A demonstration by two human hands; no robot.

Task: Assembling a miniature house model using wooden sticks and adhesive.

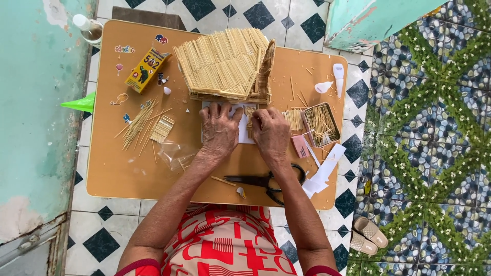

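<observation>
Left hand (219,130) flat, fingers spread, pressing white paper sheet (244,134) at surface (112,168) centre. Right hand (271,134) curled, fingertips pinching small stick panel (249,118) on sheet; sticks' long axis runs toward and away from person. Stick house model (227,64) just beyond, roof ridge slanting. Black scissors (266,181) near edge, blades pointing left.

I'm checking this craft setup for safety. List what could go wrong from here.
The scissors lie by the right hand's forearm; a pull back could catch them. The stick house stands just past both hands; the left hand could bump it. The tin of sticks sits close enough to spill.
</observation>
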